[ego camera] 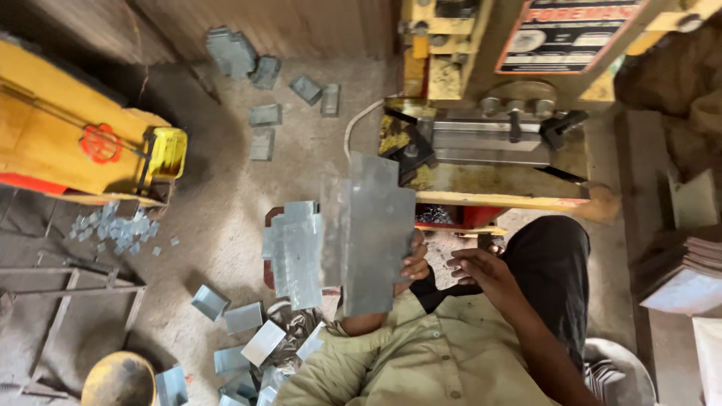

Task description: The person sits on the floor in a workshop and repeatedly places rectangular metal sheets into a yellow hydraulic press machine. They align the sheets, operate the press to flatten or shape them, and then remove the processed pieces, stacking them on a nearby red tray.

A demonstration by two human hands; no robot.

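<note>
While a yellow machine fills the left edge of the concrete floor, small grey metal offcuts lie scattered just beneath it, and a round yellowish bowl sits at the bottom left corner. Bent grey sheet-metal pieces are strewn across the floor near the bottom, with more of them toward the top edge. Near the middle a stack of cut sheets stands just beside a flat grey metal blank, which is upright and raised in front of the person. The left hand grips the blank's right edge, fingers curled shut around it. The right hand hovers just beside, fingers loosely spread and holding nothing. Behind them stands a yellow press.
</note>
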